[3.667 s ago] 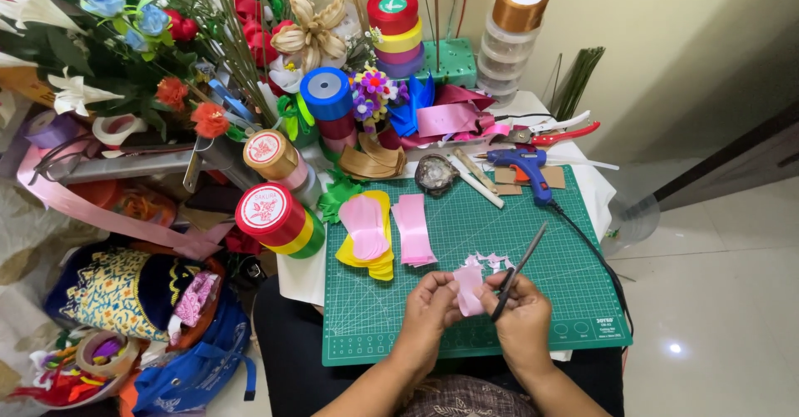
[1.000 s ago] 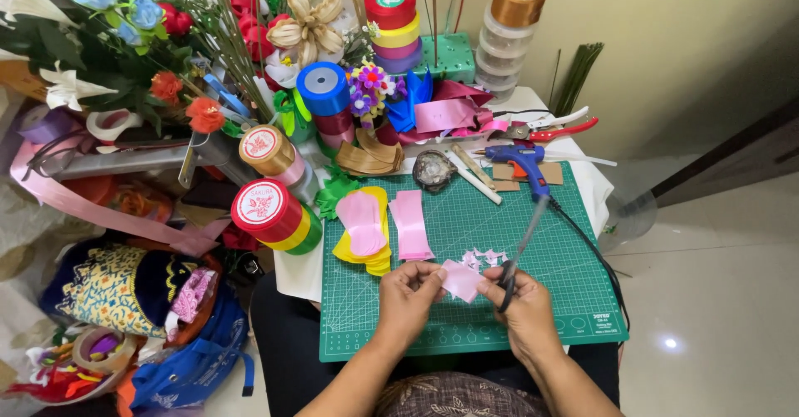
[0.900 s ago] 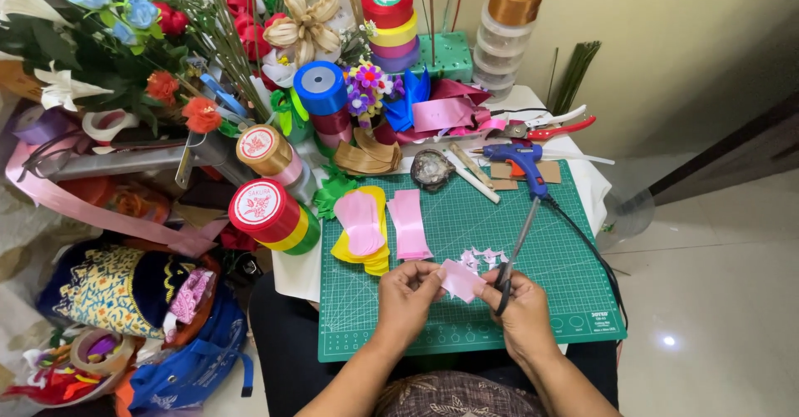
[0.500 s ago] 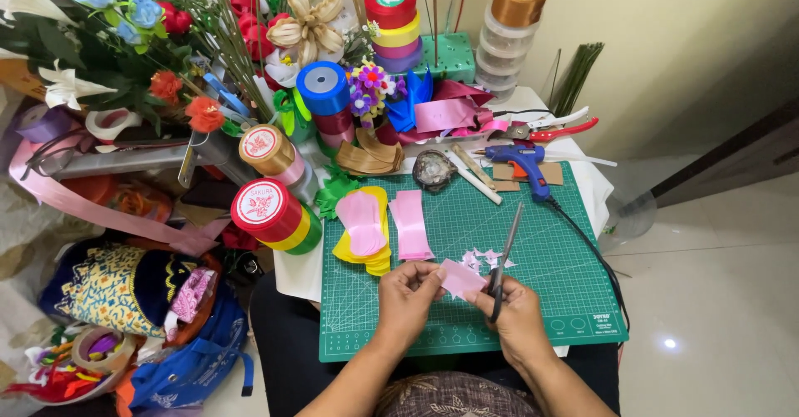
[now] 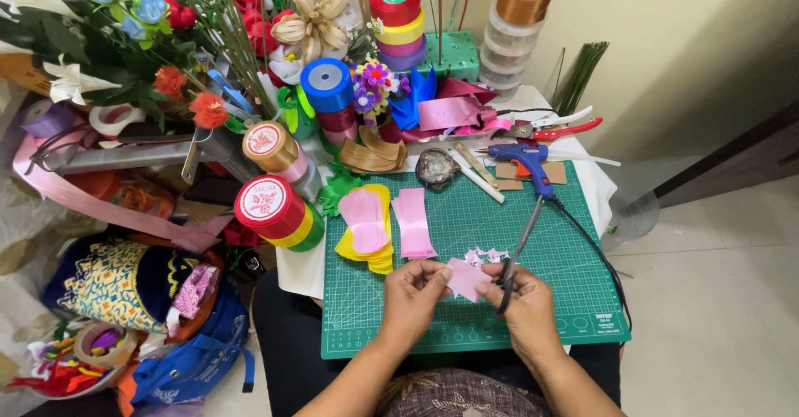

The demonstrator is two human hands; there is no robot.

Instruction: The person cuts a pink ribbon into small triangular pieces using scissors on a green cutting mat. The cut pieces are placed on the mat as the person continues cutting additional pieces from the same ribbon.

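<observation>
Head view shows me my left hand (image 5: 412, 294) pinching a pink ribbon piece (image 5: 466, 279) while my right hand (image 5: 526, 300) grips scissors (image 5: 516, 250) over the green cutting mat (image 5: 566, 242).

A single head camera looks steeply down and forward from above the seated person, fairly near the surface (image 5: 583, 184). It takes in both forearms, the lap, apparently, and floor (image 5: 716, 300) on the right.

Green cutting mat (image 5: 574, 242) bare right of the scissors (image 5: 518, 246), glue gun (image 5: 526, 157) blocking its far edge, pink strips (image 5: 413, 221) and yellow petals (image 5: 366, 227) crowding the left
</observation>
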